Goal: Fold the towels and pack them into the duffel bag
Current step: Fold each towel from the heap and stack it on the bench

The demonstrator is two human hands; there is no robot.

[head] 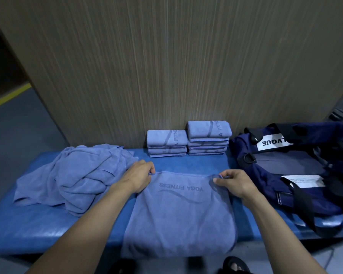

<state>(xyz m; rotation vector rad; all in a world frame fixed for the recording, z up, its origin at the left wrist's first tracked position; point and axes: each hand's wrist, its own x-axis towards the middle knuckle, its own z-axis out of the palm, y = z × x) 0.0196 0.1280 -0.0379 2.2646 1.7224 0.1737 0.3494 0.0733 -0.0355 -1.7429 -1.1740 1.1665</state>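
A blue towel (178, 214) printed "YOGA FITNESS" lies flat on the blue bench (38, 224), its near end hanging over the front edge. My left hand (138, 177) pinches its far left corner and my right hand (235, 183) pinches its far right corner. Left of it sits a heap of unfolded blue towels (77, 178). Two stacks of folded towels stand against the wall, a lower stack (166, 144) and a taller stack (208, 138). A navy duffel bag (289, 167) lies on the bench's right end, right of my right hand.
A wood-grain wall panel (166, 66) rises directly behind the bench. Black straps of the bag (303, 210) trail over the bench's front right edge. My sandalled feet (234, 265) show below the hanging towel. Grey floor with a yellow line (8, 99) lies to the left.
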